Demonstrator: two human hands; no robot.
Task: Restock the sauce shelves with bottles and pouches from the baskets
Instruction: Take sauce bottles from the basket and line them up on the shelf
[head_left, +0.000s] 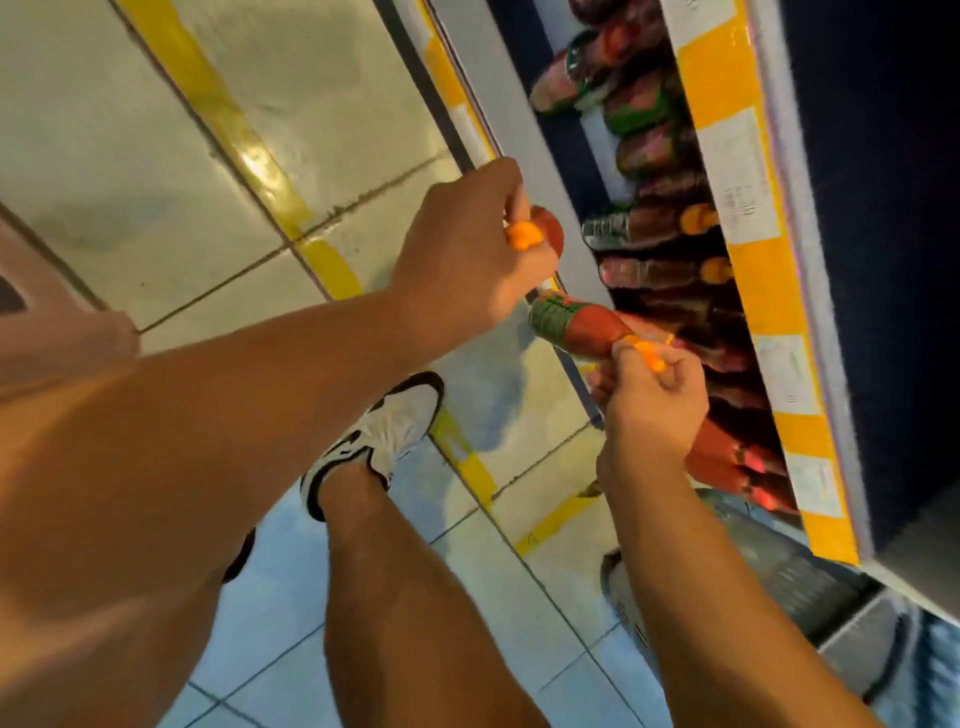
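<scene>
My left hand (467, 260) grips a red sauce bottle (548, 231) by its orange cap, just left of the shelf. My right hand (649, 400) grips a second red sauce bottle (576, 325) with a green label, also by its orange cap, its base pointing left away from the shelf. Both bottles hang in front of the sauce shelf (748, 260), which has a yellow and white edge strip. On the shelf lie rows of red bottles with orange caps (670, 223) and red and green pouches (623, 104).
A grey plastic basket (789, 577) sits on the floor at the lower right, below the shelf. My leg and white shoe (379, 441) stand on the tiled floor, which carries yellow tape lines (234, 130). A dark shelf panel fills the right edge.
</scene>
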